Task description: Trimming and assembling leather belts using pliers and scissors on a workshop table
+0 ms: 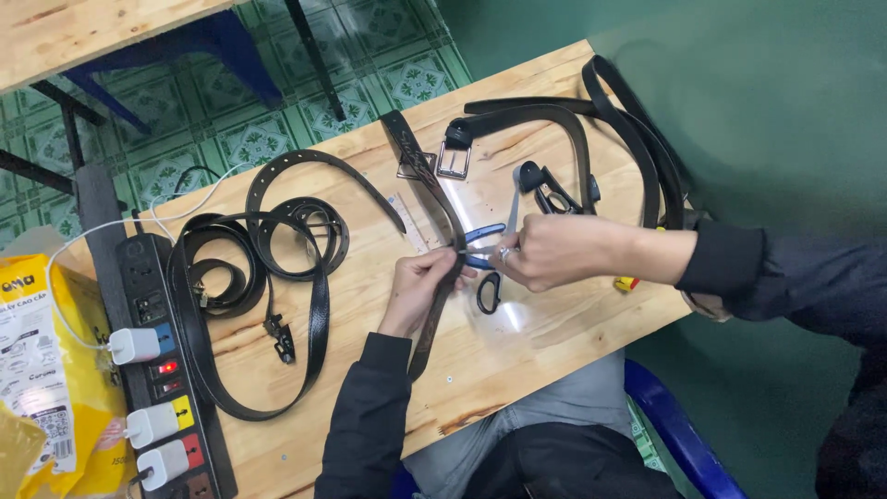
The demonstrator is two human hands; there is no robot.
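My left hand pinches a long dark brown belt that runs from the table's far edge down past my wrist. My right hand reaches in from the right and grips a blue-handled tool, whose tip meets the belt just above my left fingers. Below the right hand a black loop handle lies on the wood. Its other end is hidden under the hand. A clear ruler lies beside the belt, and a square metal buckle rests near the belt's far end.
Several black belts lie coiled on the left of the wooden table, and more belts loop at the far right edge. A black power strip with white chargers and a yellow bag sit at the left. A blue chair is below.
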